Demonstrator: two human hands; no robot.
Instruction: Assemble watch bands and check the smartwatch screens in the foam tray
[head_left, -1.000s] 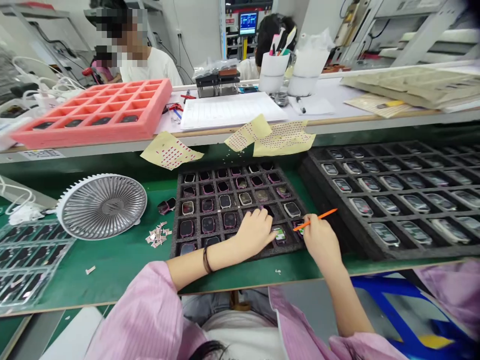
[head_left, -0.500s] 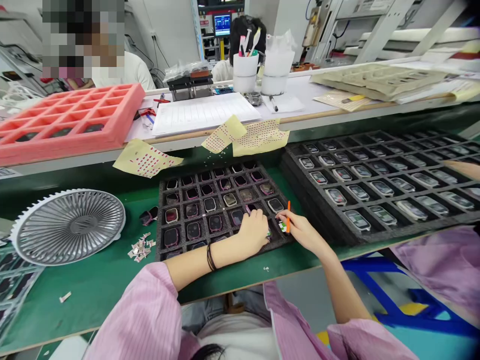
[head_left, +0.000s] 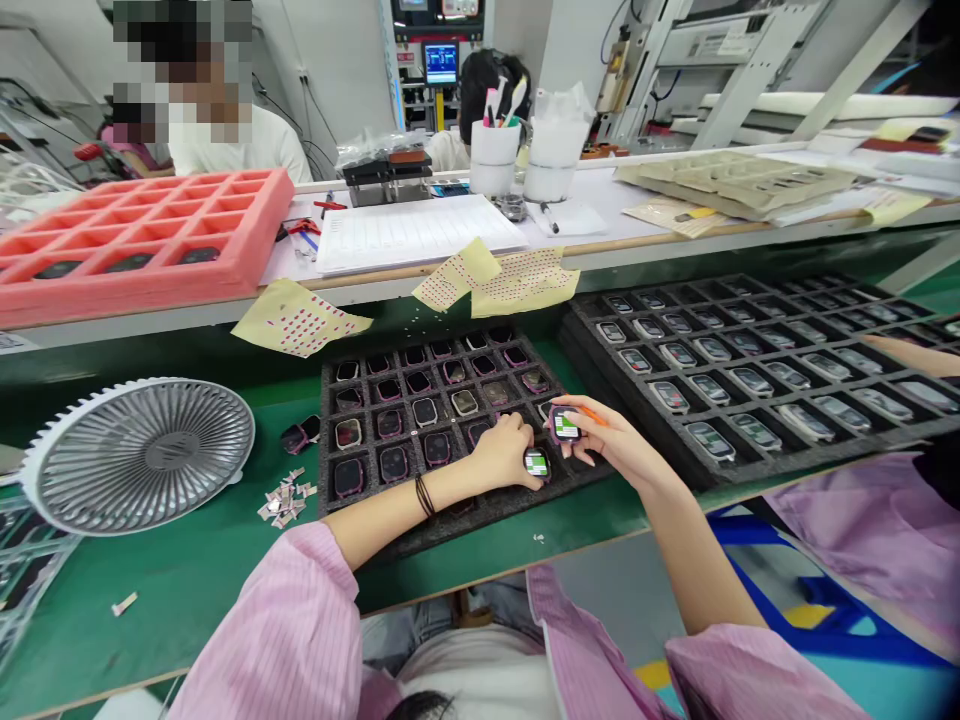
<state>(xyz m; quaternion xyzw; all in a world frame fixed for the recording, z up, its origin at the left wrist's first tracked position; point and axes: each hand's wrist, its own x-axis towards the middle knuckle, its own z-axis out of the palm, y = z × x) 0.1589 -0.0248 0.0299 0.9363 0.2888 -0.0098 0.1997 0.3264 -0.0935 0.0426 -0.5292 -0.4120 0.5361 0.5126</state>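
A black foam tray (head_left: 442, 508) with watch cases in its compartments lies under my hands. My left hand (head_left: 504, 452) is closed at the tray's right part, its fingers gripping a watch (head_left: 537, 464) with a lit green-and-white screen. Just to the right, my right hand (head_left: 616, 440) holds up a second, purple-rimmed watch (head_left: 565, 424), also lit green and white, above the tray edge. An orange stick-like tool (head_left: 592, 414) lies across the fingers of that hand; its exact kind is hidden.
A larger black foam tray (head_left: 709, 478) of watches stands right, a co-worker's hand (head_left: 911, 355) over it. At left are a grey fan (head_left: 165, 455), loose small tabs (head_left: 285, 500) and a dark watch (head_left: 300, 434). Yellow sticker sheets (head_left: 300, 318) hang from the shelf edge.
My right hand has lifted a watch and turned it so its lit screen shows; the orange tool has tipped from upright to slanting. The watch at my left hand now shows more fully.
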